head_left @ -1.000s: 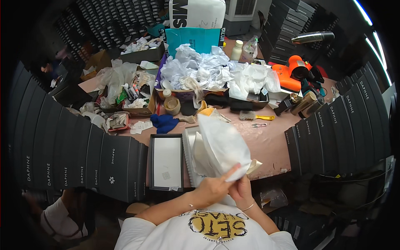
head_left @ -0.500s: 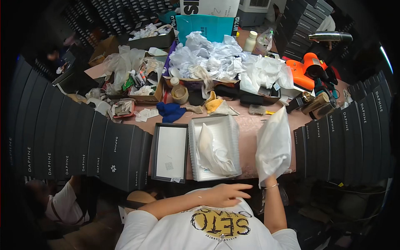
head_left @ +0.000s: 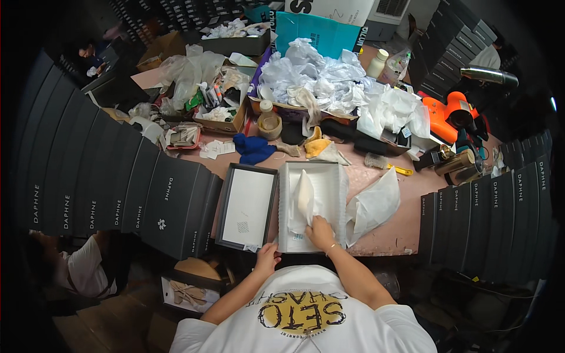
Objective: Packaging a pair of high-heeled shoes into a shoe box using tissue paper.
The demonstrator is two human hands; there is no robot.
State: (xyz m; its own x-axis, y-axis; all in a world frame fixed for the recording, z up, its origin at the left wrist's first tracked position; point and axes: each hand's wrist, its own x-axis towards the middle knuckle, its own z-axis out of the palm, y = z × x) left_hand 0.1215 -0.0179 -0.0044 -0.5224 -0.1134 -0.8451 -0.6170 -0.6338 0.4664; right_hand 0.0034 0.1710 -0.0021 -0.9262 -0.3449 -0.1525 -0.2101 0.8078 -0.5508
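Note:
An open shoebox (head_left: 342,206) with a pale ribbed inside sits before me. In it lies a slim bundle in white wrapping paper (head_left: 303,197), its contents hidden. My right hand (head_left: 321,233) reaches into the box, closed on the lower end of that paper. At the box's near left corner, my left hand (head_left: 268,257) has its fingers closed on the edge. Left of the box lies a dark-rimmed lid (head_left: 244,206), its white inside facing up. A second white wrapped bundle (head_left: 374,206) rests on the table to the right, against the box.
Dark shoeboxes stand in rows at left (head_left: 176,206) and right (head_left: 477,217). Behind are a carton of crumpled white paper (head_left: 318,73), a blue cloth (head_left: 254,148), a yellow-handled brush (head_left: 382,162) and an orange tool (head_left: 441,115). Another person (head_left: 88,265) is at lower left.
My right hand has left the second white bundle, which now lies flat on the table, and moved into the box. My left hand has gone from before my chest to the box's corner.

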